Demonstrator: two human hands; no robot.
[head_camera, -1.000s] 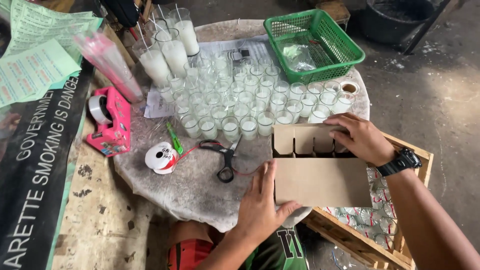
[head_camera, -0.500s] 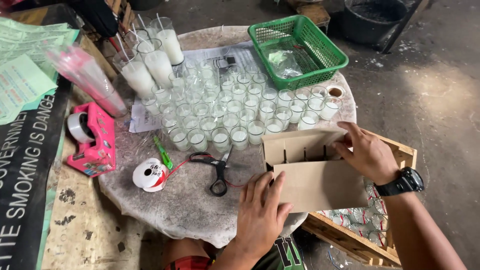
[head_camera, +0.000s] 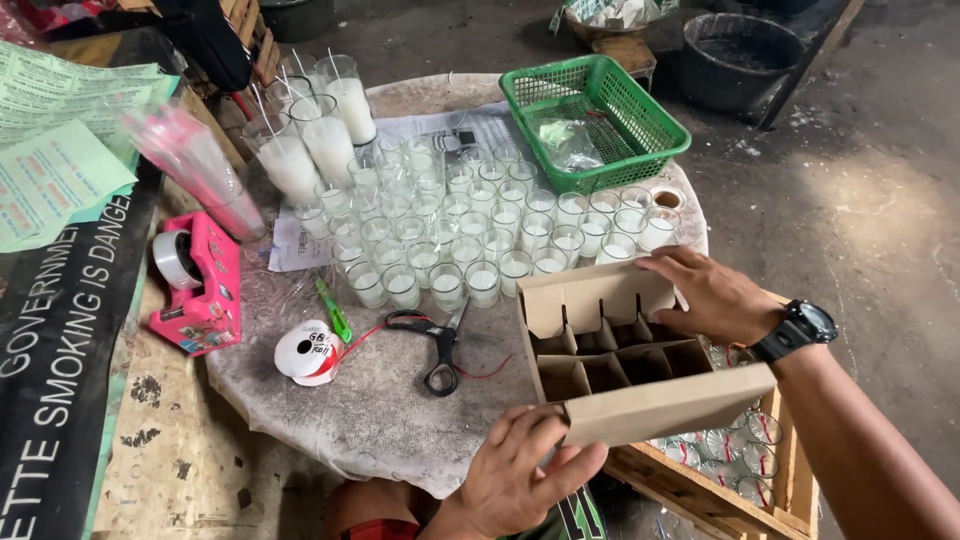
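**Two hands on an open divided box at the edge of the counter**

The cardboard box (head_camera: 625, 355) lay open at the near right edge of the round counter (head_camera: 330, 420), partly over the rim. Its inside was split by cardboard dividers into small cells, and the cells that showed were empty. The left hand (head_camera: 525, 475) gripped the near flap of the box from below, with the fingers spread along the cardboard edge. The right hand (head_camera: 705, 295) — with a black wristwatch (head_camera: 800, 330) on its wrist — rested on the far right corner of the box, the fingers bent over the back flap and pressing it.

Just behind the box stood many small glass candles (head_camera: 470, 225) filled with white wax, close together in rows. Further back on the left were a few taller glasses (head_camera: 315, 135) with white wax and wicks. A green plastic basket (head_camera: 595, 120) stood at the far right of the counter. Left of the box lay black scissors (head_camera: 440, 345), touching a red ribbon that ran to a white spool (head_camera: 305, 352), and a green lighter (head_camera: 333, 310) was near. A pink tape dispenser (head_camera: 200, 285) sat at the left rim. Below the box, a wooden crate (head_camera: 730, 465) held more small glasses.
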